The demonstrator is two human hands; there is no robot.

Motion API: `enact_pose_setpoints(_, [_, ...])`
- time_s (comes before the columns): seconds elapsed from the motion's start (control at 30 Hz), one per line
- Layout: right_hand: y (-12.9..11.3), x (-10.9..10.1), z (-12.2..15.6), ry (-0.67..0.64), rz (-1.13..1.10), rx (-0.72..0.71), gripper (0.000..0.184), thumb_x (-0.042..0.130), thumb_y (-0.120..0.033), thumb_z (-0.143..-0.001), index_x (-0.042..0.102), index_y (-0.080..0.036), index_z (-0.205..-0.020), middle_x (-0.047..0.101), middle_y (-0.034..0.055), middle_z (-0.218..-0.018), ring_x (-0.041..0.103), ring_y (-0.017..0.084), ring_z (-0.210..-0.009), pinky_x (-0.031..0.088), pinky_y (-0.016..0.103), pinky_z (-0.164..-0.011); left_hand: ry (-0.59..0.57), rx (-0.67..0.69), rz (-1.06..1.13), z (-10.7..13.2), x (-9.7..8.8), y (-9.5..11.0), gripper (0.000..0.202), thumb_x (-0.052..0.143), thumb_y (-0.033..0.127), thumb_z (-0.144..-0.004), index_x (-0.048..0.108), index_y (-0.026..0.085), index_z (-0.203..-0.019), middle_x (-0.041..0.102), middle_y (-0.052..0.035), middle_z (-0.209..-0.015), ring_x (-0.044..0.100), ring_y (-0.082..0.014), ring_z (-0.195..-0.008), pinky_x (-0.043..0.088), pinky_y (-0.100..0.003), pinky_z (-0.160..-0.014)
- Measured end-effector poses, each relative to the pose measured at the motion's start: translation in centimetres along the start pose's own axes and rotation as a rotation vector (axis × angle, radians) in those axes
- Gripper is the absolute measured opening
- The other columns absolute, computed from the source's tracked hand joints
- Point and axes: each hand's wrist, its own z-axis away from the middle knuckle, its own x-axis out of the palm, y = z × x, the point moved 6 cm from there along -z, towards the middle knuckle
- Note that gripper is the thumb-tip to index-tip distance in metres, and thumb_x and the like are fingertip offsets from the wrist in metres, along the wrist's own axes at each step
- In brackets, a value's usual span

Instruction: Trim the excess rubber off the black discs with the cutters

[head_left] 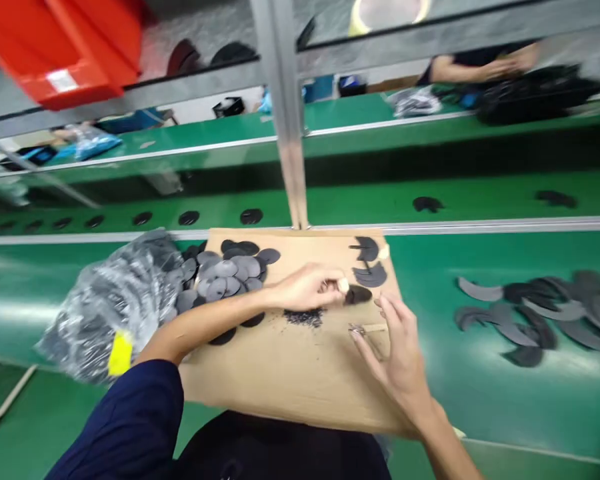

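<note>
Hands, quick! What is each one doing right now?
Left hand: closed, pinching a small pale piece beside a dark disc.
Right hand: open, fingertips at a small metal bit on the cardboard.

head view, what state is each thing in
left hand, fingers curled, tips on dark disc, grip unclear
right hand, open, fingertips at small metal piece
cardboard sheet, flat on green table
plastic bag, crumpled
grey discs, heaped loose on the cardboard
crescent pieces, scattered on the table

Flat dark round disc (359, 294), lying on brown cardboard (290, 373), at the left hand (307, 288) fingertips, small metal piece (356, 329) just below.
</note>
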Motion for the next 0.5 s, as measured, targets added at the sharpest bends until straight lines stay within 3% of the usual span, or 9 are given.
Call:
enact_pose_setpoints(0.07, [-1.3,1.6,-0.7,-0.124,-0.148,-0.090,0.058,0.052,-0.022,-0.102,0.036,-0.021,-0.157,0.062,0.0188,-0.132,0.064,0.032,-0.120,0.061,0.047,-0.093,-0.044,0.105,0.180,3.9,1.2,1.0,0.007,0.060,0.017,-0.095,0.067,0.016,-0.091,0.069,-0.0029,-0.086,0.066,-0.0125,-0.073,0.055,-0.023,-0.069])
enact_pose_setpoints(0.13, [-2.5,3.0,-0.7,-0.274,-0.285,-0.160,0.045,0.045,-0.017,-0.104,0.049,-0.023,-0.148,0.071,0.0127,-0.117,0.072,0.026,-0.102,0.062,0.039,-0.084,-0.047,0.094,0.234,7.2,1.5,0.4,0.008,0.060,0.020,-0.097,0.066,0.016,-0.097,0.070,-0.0047,-0.090,0.066,-0.0131,-0.074,0.055,-0.023,-0.068])
enact_pose_setpoints(0.23, [-2.9,4.1,-0.3,-0.368,-0.407,-0.105,0.032,0.046,-0.019,-0.106,0.059,-0.023,-0.135,0.075,0.0093,-0.108,0.074,0.023,-0.091,0.062,0.035,-0.078,0.064,0.004,0.044,10.2,-0.6,-2.8,0.013,0.056,0.024,-0.101,0.066,0.017,-0.106,0.072,-0.0067,-0.097,0.068,-0.0167,-0.087,0.057,-0.028,-0.079])
enact_pose_setpoints(0.3, [-2.5,4.4,-0.2,-0.368,-0.442,-0.005,0.027,0.049,-0.025,-0.106,0.063,-0.021,-0.128,0.076,0.0098,-0.110,0.075,0.024,-0.092,0.062,0.036,-0.081,0.204,-0.101,-0.230,11.0,-3.5,-5.7,0.014,0.055,0.022,-0.100,0.066,0.016,-0.106,0.071,-0.0087,-0.103,0.065,-0.0211,-0.097,0.055,-0.036,-0.089])
enact_pose_setpoints(0.37, [-1.9,4.6,-0.3,-0.364,-0.464,0.105,0.024,0.051,-0.031,-0.105,0.067,-0.021,-0.121,0.077,0.0098,-0.109,0.076,0.026,-0.092,0.062,0.038,-0.084,0.269,-0.251,-0.459,10.7,-6.0,-8.7,0.014,0.056,0.019,-0.098,0.066,0.016,-0.107,0.070,-0.0108,-0.110,0.062,-0.0248,-0.104,0.052,-0.042,-0.095])
enact_pose_setpoints(0.5, [-1.3,4.9,-0.4,-0.378,-0.521,0.268,0.027,0.053,-0.039,-0.104,0.070,-0.021,-0.114,0.078,0.0084,-0.104,0.075,0.026,-0.087,0.061,0.037,-0.079,0.197,-0.476,-0.616,8.1,-7.7,-12.5,0.012,0.063,0.021,-0.094,0.066,0.015,-0.103,0.071,-0.0118,-0.106,0.062,-0.0280,-0.105,0.051,-0.041,-0.096])
